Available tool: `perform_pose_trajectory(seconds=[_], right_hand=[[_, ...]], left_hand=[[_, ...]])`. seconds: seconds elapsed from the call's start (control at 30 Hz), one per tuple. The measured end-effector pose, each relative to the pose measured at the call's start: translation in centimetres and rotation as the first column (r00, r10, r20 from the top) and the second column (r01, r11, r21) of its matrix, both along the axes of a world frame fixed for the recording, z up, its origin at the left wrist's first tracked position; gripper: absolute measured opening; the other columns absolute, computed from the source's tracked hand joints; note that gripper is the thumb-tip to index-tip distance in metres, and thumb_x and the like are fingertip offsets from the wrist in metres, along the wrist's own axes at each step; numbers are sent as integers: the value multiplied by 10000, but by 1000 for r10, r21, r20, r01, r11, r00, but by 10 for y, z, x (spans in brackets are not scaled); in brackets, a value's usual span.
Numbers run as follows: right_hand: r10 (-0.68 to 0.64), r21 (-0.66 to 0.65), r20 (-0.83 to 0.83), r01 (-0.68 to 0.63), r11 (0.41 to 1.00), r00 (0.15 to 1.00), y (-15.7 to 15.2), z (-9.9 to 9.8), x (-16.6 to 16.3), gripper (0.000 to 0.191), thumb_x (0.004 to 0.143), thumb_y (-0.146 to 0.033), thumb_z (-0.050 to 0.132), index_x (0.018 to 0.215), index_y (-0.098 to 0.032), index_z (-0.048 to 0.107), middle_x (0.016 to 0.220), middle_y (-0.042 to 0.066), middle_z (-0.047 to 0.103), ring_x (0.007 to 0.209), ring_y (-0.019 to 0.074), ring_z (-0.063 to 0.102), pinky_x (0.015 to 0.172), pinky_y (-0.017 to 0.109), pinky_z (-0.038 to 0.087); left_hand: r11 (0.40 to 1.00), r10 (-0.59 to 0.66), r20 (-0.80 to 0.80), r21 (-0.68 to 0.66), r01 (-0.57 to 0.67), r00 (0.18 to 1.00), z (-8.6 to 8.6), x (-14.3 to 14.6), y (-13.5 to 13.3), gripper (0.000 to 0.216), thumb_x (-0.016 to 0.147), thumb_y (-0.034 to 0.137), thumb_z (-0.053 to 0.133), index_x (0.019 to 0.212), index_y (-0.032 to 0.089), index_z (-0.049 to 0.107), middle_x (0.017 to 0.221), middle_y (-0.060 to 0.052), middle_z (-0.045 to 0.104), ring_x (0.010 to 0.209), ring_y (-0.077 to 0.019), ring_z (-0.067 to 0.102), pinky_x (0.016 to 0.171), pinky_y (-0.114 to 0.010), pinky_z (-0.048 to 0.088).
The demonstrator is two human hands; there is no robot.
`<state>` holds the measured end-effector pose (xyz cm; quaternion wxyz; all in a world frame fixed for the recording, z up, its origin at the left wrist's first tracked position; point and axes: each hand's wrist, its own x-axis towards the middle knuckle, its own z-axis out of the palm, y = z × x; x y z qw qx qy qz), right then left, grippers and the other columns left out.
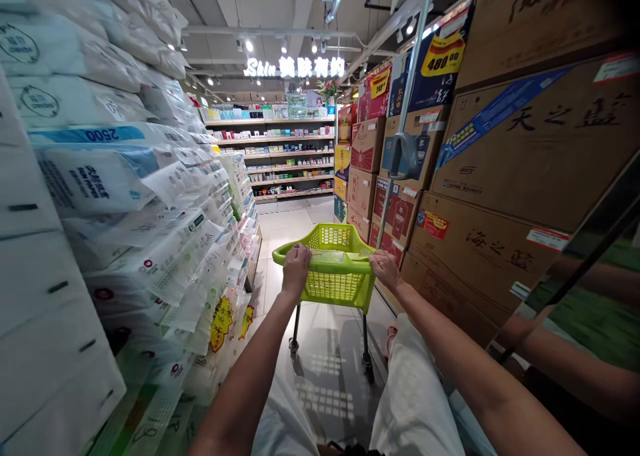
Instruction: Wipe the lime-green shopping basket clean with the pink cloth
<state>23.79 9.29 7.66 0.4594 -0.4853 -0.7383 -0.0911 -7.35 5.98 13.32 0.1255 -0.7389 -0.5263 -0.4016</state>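
A lime-green plastic shopping cart (337, 288) on dark legs with casters stands in front of me in the aisle. My left hand (297, 267) is closed around the left part of its handle bar. At the bar's right end, my right hand (385, 268) is wrapped round the handle too. Between the hands, the bar carries a clear cover over a pale strip. Through the slatted sides I see no goods in the basket, though part of its floor is hidden.
Plastic-wrapped tissue packs (165, 249) rise in stacks on the left. Cardboard cartons (530, 136) are piled high on the right, with a metal pole (407, 96) before them. The tiled floor (280, 243) runs ahead to product shelves (280, 153) under a lit sign.
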Motion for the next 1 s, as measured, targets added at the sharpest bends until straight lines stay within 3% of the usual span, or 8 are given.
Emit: perform_pose_trajectory(seconds=[0.13,0.33,0.5,0.63,0.7,0.8,0.9,1.0], right_hand=[[10,2,-13,-10,1000,1000,-4,2,-1,456,976,-316,364,545,-233,486,665,53,618,671,174,547,729,307,424],[6,7,-6,-6,1000,1000,-9,3,2,458,980,-323,367,542,-245,478,674,54,619,706,190,559,732,317,433],[23,-12,16,-23,1000,1000,-7,2,8,434,968,-306,377,561,-241,516,697,60,644,722,194,567,754,326,443],[6,-7,16,-5,1000,1000,-4,2,10,422,944,-280,391,535,-239,489,691,53,645,709,184,560,735,318,425],[-18,-15,13,18,1000,1000,-5,3,7,416,930,-266,403,520,-238,471,672,46,635,695,177,548,725,312,414],[-36,-26,11,36,999,999,-7,4,2,418,928,-258,411,515,-238,465,653,39,620,688,171,539,720,305,404],[-24,-27,3,24,999,1000,-10,3,2,416,936,-260,400,529,-237,483,687,42,636,713,173,553,740,305,413],[17,-27,13,-17,999,1000,-10,-1,12,429,944,-277,388,527,-239,479,693,48,640,717,180,561,753,315,423]], left_hand=[[984,39,-8,172,-37,999,-16,40,-7,243,1065,252,434,1116,192,664,1109,-145,673,1101,-274,629,959,-429,542],[960,-114,-241,224,169,964,-25,100,-14,182,1031,225,511,1104,247,677,1081,-117,678,1136,-281,613,1020,-475,516],[948,-218,-357,144,284,908,-14,79,-8,199,1020,184,518,1148,238,659,1103,-117,675,1135,-260,622,1027,-448,518],[989,-85,-284,94,116,955,-4,38,-4,205,1048,213,459,1106,208,656,1084,-124,676,1057,-255,633,942,-424,547],[994,-9,-198,105,30,980,-5,32,-6,223,1061,245,439,1100,196,653,1105,-139,673,1080,-264,628,951,-426,544],[988,19,-135,152,2,991,-14,51,-14,230,1056,218,435,1106,200,659,1124,-155,671,1134,-284,620,989,-459,536],[977,-95,-215,170,133,972,-27,82,-23,221,1036,191,477,1139,226,668,1129,-142,677,1190,-297,612,1040,-501,516],[951,-192,-352,163,262,916,-33,87,-26,244,1030,201,506,1219,237,656,1185,-128,673,1264,-290,589,1102,-495,481]])
